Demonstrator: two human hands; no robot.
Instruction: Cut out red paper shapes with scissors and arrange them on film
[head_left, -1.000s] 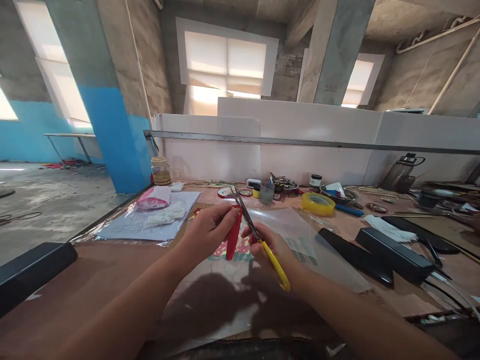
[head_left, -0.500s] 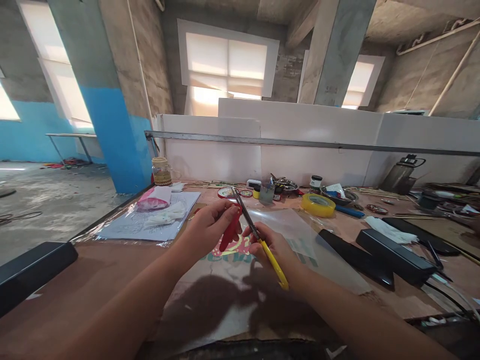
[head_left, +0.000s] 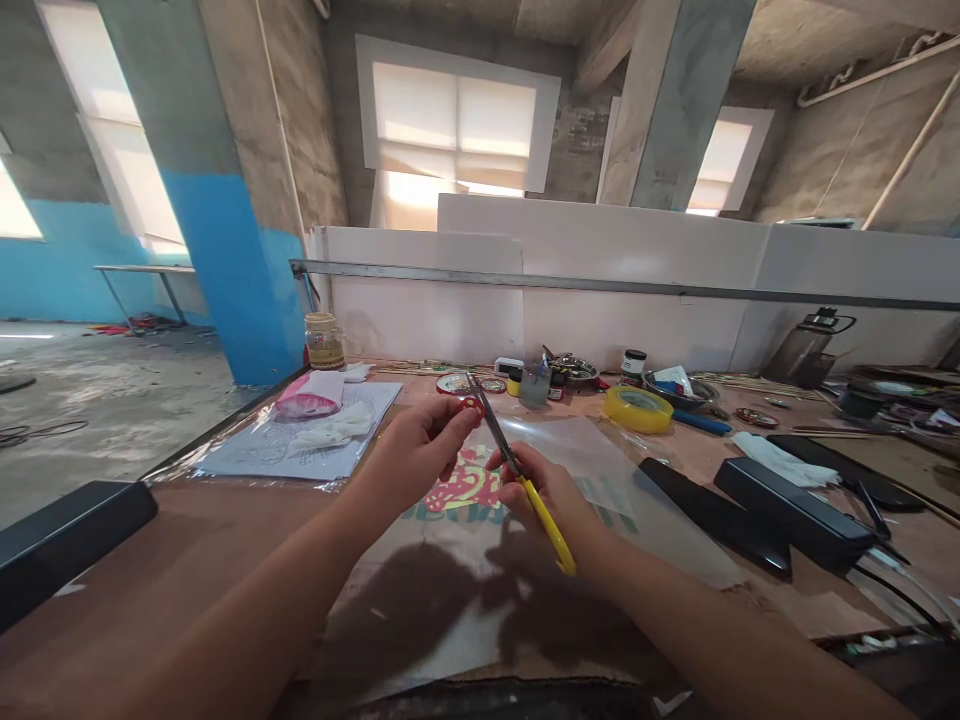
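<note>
Between the thumb and fingers of my left hand (head_left: 424,450) is a small red piece (head_left: 472,405), mostly hidden by the fingertips. My right hand (head_left: 547,495) is wrapped round the scissors with yellow handles (head_left: 549,525). Their metal blades point up and away, right beside the red piece; whether they touch it I cannot tell. Under both hands lies a translucent sheet (head_left: 420,620) over a red, yellow and green design (head_left: 469,485).
White papers (head_left: 247,440) with a pink-stained cloth (head_left: 307,395) lie at the left. Yellow tape (head_left: 637,410), a cup (head_left: 535,385) and a jar (head_left: 324,342) stand at the back. Black boxes sit at the far left (head_left: 75,540) and right (head_left: 802,510).
The long red part that hung below my left fingertips no longer shows; only a small red bit is visible there. More of the design beneath is exposed. My right hand and the scissors have barely moved.
</note>
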